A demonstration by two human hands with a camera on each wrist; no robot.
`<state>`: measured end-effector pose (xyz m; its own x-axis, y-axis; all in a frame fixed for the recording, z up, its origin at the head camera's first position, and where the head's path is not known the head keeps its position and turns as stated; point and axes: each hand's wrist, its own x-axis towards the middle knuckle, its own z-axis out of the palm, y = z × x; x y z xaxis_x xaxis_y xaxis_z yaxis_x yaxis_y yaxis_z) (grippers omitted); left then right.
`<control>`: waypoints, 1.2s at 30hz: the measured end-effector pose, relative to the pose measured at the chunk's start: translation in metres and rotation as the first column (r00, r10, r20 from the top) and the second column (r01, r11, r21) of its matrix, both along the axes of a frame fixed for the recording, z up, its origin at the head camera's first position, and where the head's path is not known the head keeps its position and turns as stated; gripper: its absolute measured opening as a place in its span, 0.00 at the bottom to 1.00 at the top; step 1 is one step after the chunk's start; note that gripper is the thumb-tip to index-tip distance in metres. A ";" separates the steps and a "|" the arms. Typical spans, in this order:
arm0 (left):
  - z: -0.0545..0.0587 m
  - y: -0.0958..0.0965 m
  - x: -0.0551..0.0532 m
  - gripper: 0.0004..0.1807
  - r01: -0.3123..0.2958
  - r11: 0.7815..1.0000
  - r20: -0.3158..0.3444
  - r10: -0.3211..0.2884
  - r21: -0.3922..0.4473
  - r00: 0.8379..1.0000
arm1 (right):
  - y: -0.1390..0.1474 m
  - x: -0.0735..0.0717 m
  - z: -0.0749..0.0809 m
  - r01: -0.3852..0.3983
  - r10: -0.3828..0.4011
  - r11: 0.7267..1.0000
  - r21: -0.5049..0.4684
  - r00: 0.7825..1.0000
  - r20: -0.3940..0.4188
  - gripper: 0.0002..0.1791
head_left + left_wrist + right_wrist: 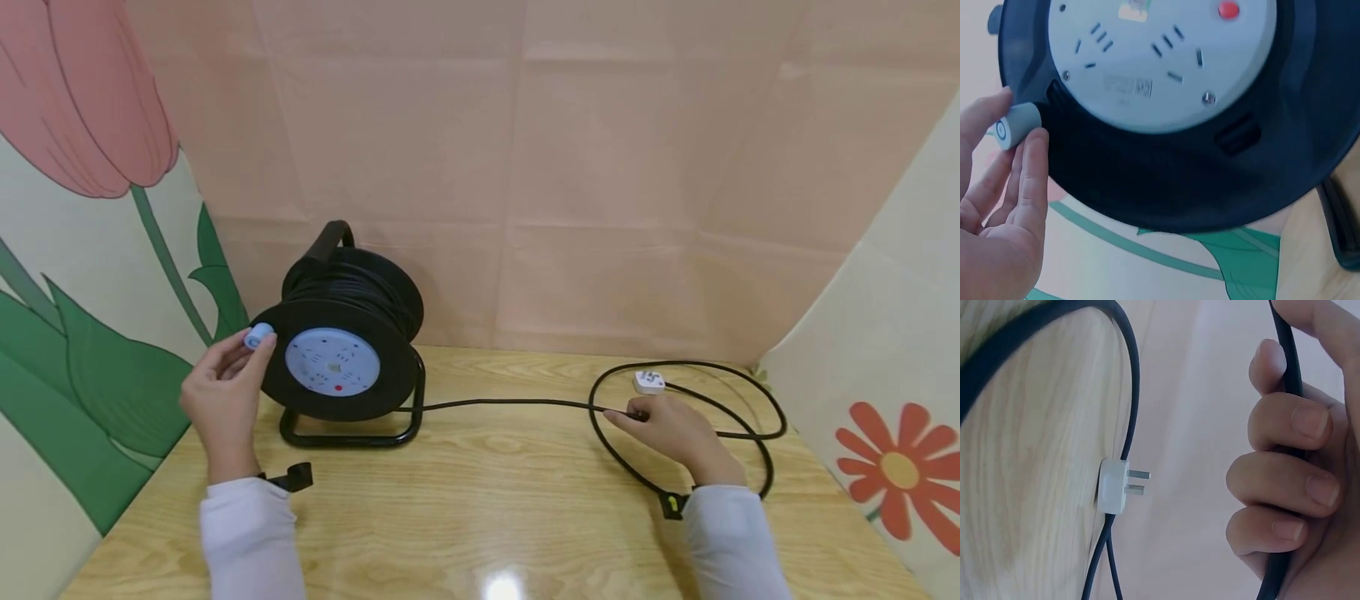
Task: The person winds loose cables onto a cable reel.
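A black cable reel (273, 379) stands on its tube frame at the left of the table, cable wound on its drum. Its front bears a pale round socket panel (315, 367) with a red button. The left hand (225, 396) pinches the light blue crank knob (1019, 125) at the disc's left edge between thumb and fingers. From the reel's base the black cable (510, 402) runs right to the right hand (678, 432). In the right wrist view, that hand's fingers curl round the cable (1292, 369). Beyond it lies a white plug (1113, 486), two of its metal pins showing.
Loose loops of cable (776, 408) spread over the wooden table (487, 500) around the right hand. A pink backdrop (600, 208) rises behind the table. Flower-printed sheets (930, 333) flank it on both sides. Dark straps sit at both wrists.
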<state>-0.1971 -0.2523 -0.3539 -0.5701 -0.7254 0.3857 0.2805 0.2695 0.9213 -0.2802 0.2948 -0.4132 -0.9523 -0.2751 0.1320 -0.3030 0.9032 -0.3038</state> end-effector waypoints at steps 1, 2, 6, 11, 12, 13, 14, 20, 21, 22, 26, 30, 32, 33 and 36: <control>0.001 0.001 -0.001 0.23 0.002 1.000 -0.013 -0.002 -0.002 1.000 | 0.001 0.000 0.000 0.007 -0.007 1.000 0.001 1.000 0.001 0.28; 0.001 0.003 -0.002 0.23 0.004 1.000 -0.029 -0.004 -0.007 1.000 | 0.001 0.000 0.000 0.013 -0.014 1.000 0.005 1.000 0.003 0.29; 0.005 0.008 -0.003 0.23 0.015 1.000 -0.055 -0.014 0.025 0.998 | 0.002 0.000 -0.001 0.037 -0.037 0.998 0.049 0.999 0.009 0.31; 0.008 0.014 -0.003 0.23 0.031 0.998 -0.052 -0.029 0.047 0.998 | 0.004 0.001 0.001 0.049 -0.049 0.995 0.090 0.999 -0.001 0.29; 0.008 0.016 -0.003 0.24 0.036 0.998 -0.049 -0.034 0.047 0.998 | 0.004 0.002 0.001 0.041 -0.041 0.995 0.089 0.999 -0.001 0.28; 0.008 0.017 -0.003 0.24 0.042 0.998 -0.046 -0.040 0.049 0.998 | 0.004 0.002 0.002 0.033 -0.033 0.996 0.088 0.999 0.001 0.27; 0.009 0.018 -0.003 0.24 0.047 0.998 -0.043 -0.045 0.050 0.998 | 0.004 0.002 0.002 0.024 -0.025 0.996 0.087 1.000 0.002 0.25; 0.012 0.023 -0.004 0.23 0.095 0.993 -0.086 -0.088 0.075 0.992 | 0.006 0.004 0.004 0.033 -0.034 0.995 0.098 0.999 0.016 0.26; 0.013 0.024 -0.004 0.23 0.101 0.992 -0.098 -0.093 0.077 0.991 | 0.007 0.004 0.004 0.043 -0.044 0.994 0.104 0.999 0.013 0.27; 0.013 0.025 -0.004 0.23 0.104 0.991 -0.108 -0.096 0.079 0.990 | 0.009 0.004 0.004 0.053 -0.055 0.993 0.108 0.998 0.009 0.29; 0.015 0.029 -0.004 0.21 0.111 0.992 -0.133 -0.102 0.060 0.986 | 0.013 0.003 0.003 0.067 -0.066 0.989 0.130 0.998 -0.010 0.29; 0.016 0.033 -0.004 0.21 0.114 0.993 -0.136 -0.107 0.040 0.985 | 0.012 0.003 0.005 0.050 -0.045 0.991 0.120 0.998 -0.046 0.26; 0.017 0.035 -0.004 0.21 0.120 0.992 -0.137 -0.114 0.037 0.984 | 0.010 0.002 0.006 0.054 -0.047 0.993 0.105 0.997 -0.069 0.26; 0.017 0.036 -0.004 0.21 0.123 0.992 -0.139 -0.116 0.036 0.983 | 0.009 0.003 0.007 0.060 -0.052 0.993 0.097 0.995 -0.080 0.26; 0.017 0.039 -0.004 0.20 0.132 0.991 -0.150 -0.127 0.025 0.980 | 0.005 0.004 0.007 0.105 -0.092 0.990 0.092 0.986 -0.140 0.29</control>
